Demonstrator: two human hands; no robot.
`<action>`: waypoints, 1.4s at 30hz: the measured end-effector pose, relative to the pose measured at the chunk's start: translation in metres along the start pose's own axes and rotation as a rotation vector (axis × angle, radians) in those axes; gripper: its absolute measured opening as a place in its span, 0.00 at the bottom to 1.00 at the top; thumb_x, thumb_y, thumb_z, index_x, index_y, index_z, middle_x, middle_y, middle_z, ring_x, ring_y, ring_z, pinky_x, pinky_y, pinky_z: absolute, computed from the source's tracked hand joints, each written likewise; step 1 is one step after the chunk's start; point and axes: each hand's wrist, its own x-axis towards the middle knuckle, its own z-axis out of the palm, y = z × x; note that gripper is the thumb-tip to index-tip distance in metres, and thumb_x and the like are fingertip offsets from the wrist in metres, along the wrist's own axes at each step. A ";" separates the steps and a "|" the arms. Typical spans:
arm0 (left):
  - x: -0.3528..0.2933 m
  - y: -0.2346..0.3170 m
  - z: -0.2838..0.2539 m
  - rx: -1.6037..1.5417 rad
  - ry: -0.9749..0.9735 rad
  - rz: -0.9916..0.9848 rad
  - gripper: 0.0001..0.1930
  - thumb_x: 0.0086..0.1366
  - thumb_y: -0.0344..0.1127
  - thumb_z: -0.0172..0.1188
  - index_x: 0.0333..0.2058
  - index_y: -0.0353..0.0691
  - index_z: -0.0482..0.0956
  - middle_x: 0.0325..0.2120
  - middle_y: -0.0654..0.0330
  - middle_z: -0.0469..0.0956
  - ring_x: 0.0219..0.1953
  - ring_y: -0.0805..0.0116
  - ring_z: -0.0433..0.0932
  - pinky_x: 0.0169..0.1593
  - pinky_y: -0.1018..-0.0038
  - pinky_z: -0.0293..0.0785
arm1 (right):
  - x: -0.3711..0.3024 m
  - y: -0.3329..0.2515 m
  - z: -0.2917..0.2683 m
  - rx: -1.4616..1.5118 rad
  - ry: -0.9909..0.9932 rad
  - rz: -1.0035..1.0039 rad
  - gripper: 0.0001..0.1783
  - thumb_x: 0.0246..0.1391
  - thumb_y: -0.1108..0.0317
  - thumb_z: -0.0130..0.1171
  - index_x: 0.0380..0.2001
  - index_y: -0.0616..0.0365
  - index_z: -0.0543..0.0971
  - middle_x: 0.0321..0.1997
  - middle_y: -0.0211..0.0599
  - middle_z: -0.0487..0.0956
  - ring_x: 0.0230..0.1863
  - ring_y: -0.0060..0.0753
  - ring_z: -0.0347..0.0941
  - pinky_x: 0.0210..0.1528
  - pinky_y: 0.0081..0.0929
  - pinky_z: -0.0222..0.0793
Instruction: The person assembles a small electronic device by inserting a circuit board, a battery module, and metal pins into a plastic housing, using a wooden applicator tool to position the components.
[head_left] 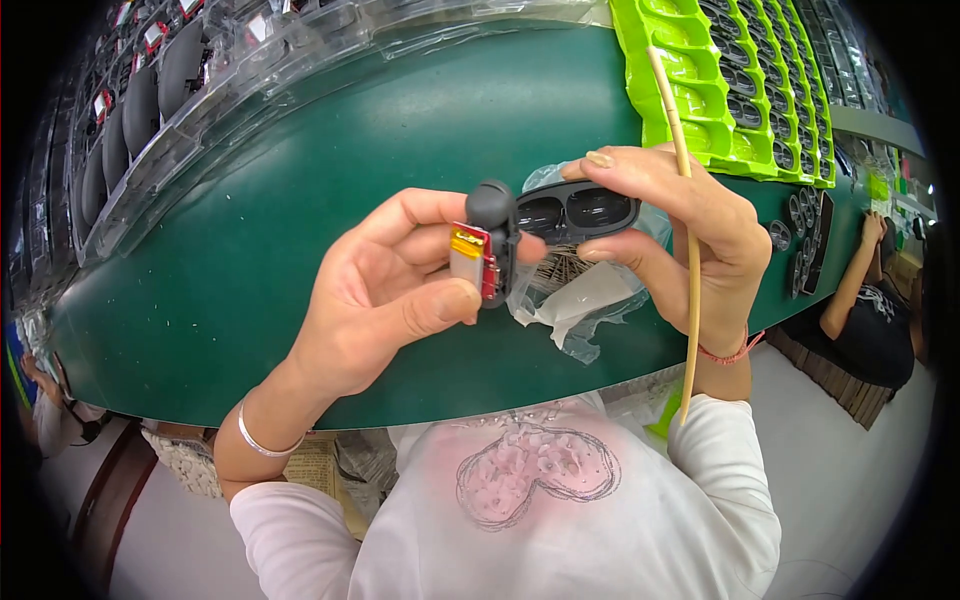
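My left hand (375,290) pinches a black plastic part (490,205) between thumb and fingers. Fixed to that part are a red circuit board (489,277) and a small silver battery (464,262) with yellow tape. Between its thumb and fingers, my right hand (700,225) grips a glossy black earbud-case insert (578,212) with two hollows. A long thin wooden stick (672,110) also rests in that hand, running down past the wrist. The two black parts meet or nearly meet; whether they are joined I cannot tell.
Under my hands, a clear plastic bag (585,345) with thin sticks lies on the green table (200,330). A lime-green tray (690,135) holds rows of black parts. Clear trays (150,190) with black pieces stand far left. Another person's arm (845,285) is at right.
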 end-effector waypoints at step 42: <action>-0.002 -0.012 -0.001 -0.207 -0.085 -0.101 0.26 0.57 0.33 0.63 0.52 0.31 0.65 0.43 0.56 0.73 0.39 0.72 0.75 0.40 0.77 0.74 | -0.022 -0.001 0.015 0.621 -0.107 0.317 0.29 0.49 0.68 0.63 0.51 0.73 0.67 0.49 0.46 0.70 0.46 0.35 0.74 0.49 0.30 0.72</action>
